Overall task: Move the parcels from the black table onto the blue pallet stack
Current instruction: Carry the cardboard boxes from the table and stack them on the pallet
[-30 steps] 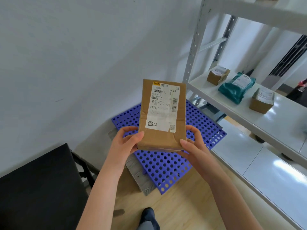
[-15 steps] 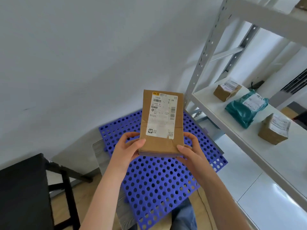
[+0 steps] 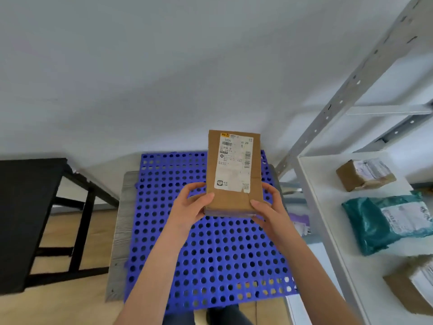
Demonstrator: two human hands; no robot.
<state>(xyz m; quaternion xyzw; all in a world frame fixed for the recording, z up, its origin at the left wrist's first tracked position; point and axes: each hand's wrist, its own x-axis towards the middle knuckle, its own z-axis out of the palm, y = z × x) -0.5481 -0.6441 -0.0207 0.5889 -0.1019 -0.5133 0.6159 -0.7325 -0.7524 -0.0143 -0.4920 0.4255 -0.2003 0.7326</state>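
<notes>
A flat brown cardboard parcel [image 3: 234, 191] with a white shipping label faces me, held above the blue pallet stack [image 3: 210, 254]. My left hand [image 3: 191, 205] grips its lower left corner, thumb on the front face. My right hand [image 3: 269, 207] grips its lower right corner the same way. The perforated blue pallet lies directly below, on a grey wooden board. The black table [image 3: 25, 207] stands at the left; no parcel shows on the part in view.
A white metal shelf rack [image 3: 328, 207] stands at the right, carrying a brown box [image 3: 364, 174], a teal mailer bag [image 3: 384, 221] and another brown box [image 3: 412, 287]. A white wall is behind. Wooden floor shows beside the table.
I have stepped closer, so the pallet now lies squarely below the parcel. The black table has come further into view at the left. Both hands keep the same grip.
</notes>
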